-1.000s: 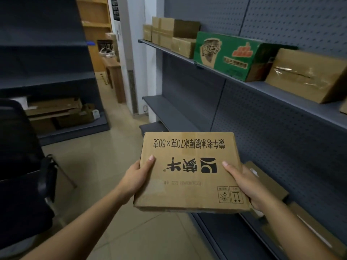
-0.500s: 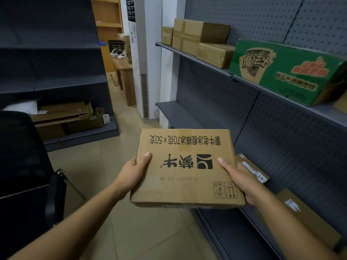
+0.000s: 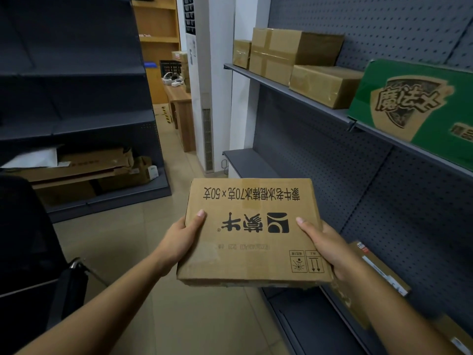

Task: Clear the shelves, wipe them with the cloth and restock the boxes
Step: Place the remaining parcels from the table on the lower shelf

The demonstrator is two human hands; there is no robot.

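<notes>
The printed cardboard box [image 3: 252,230] is held flat over the aisle floor, beside the shelving. The left hand [image 3: 183,238] grip clamps its 9 o'clock edge and the right hand [image 3: 325,247] grip its 3 o'clock edge, thumbs on top. The upper shelf [image 3: 266,82] at 1 o'clock carries taped brown boxes [image 3: 279,52] and a green carton [image 3: 414,108].

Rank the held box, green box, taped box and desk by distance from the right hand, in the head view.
1. Held box: gripped by the right hand.
2. Green box: upper shelf, right.
3. Taped box: far end of that shelf.
4. Desk: past the shelving, at back.
</notes>
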